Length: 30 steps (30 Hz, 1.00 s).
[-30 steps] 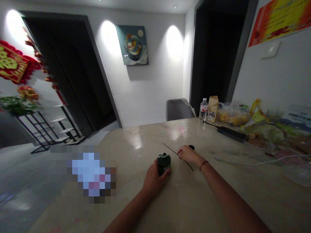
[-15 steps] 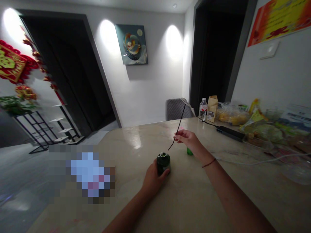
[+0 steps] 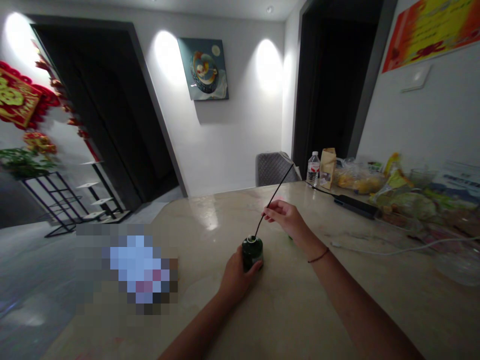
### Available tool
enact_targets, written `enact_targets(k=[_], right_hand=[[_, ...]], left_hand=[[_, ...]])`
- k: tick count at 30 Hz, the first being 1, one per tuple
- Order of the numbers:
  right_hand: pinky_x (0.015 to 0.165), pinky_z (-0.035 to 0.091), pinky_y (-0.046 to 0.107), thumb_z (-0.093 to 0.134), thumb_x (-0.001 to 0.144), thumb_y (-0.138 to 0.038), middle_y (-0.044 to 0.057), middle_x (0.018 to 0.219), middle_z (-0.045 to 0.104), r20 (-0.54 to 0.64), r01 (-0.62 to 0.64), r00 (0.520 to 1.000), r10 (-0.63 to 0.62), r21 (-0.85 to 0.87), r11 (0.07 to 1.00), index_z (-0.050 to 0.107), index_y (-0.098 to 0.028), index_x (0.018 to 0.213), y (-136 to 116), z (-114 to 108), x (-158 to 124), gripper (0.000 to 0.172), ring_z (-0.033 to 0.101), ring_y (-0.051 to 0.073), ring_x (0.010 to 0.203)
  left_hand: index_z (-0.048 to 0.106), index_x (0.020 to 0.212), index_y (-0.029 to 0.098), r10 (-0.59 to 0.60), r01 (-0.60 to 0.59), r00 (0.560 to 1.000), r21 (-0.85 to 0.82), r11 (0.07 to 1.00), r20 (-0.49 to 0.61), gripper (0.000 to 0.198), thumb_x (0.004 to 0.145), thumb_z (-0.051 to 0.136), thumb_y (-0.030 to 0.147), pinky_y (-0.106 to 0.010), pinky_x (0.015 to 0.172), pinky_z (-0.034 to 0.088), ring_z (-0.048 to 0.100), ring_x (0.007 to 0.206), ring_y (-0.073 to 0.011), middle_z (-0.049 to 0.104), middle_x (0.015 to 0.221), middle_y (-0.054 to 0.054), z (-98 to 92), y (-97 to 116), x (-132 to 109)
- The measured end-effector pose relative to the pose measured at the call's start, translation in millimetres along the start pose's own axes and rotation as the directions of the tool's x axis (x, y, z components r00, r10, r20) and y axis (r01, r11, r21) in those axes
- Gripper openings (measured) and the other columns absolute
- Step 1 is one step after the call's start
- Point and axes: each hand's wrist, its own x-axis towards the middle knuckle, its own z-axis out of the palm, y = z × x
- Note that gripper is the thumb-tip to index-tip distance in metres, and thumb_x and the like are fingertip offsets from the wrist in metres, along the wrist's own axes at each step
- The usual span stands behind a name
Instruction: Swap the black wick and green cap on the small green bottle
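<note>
Black rod (image 3: 281, 187) over glossy green bottle (image 3: 252, 255)

A thin black rod (image 3: 273, 200) is pinched by the right hand (image 3: 285, 218) above a green bottle (image 3: 252, 252) clasped by the left hand (image 3: 237, 280).

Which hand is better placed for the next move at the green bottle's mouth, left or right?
Right, probably: the right hand pinches the thin black rod, its lower tip right by the mouth of the dark green bottle, while the left hand is wrapped around that bottle.
</note>
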Motion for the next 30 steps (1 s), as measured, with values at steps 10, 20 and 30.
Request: enact_targets(k=[10,20,30], right_hand=[[0.061,0.047,0.025,0.062,0.066,-0.037,0.002,0.067,0.063,0.044,0.011,0.999,-0.007,-0.092,0.996,0.055,-0.015,0.070,17,10,-1,0.024,0.059,0.012,0.062],[0.056,0.043,0.024,0.057,0.071,-0.037,0.004,0.067,0.064,0.048,0.030,0.999,-0.013,-0.368,0.929,0.058,-0.015,0.068,25,8,0,0.022,0.057,0.013,0.060],[0.056,0.039,0.022,0.058,0.072,-0.031,0.005,0.065,0.065,0.131,0.048,0.991,0.038,-0.600,0.799,0.064,-0.013,0.067,14,15,-11,0.019,0.057,0.013,0.061]], left_hand=[[0.043,0.115,0.016,0.012,-0.012,1.000,-0.003,1.000,-0.001,0.052,0.072,0.056,0.041,-0.034,0.086,0.040,0.054,0.098,-0.0222,0.058,0.107,-0.011,-2.3,4,0],[0.042,0.117,0.016,0.009,-0.009,1.000,-0.005,1.000,0.004,0.054,0.072,0.055,0.042,-0.034,0.087,0.039,0.054,0.098,-0.0221,0.058,0.108,-0.011,-0.2,2,0],[0.043,0.116,0.015,0.029,-0.029,1.000,-0.004,1.000,-0.008,0.052,0.072,0.055,0.042,-0.033,0.084,0.040,0.054,0.095,-0.0221,0.059,0.104,-0.010,-1.0,3,0]])
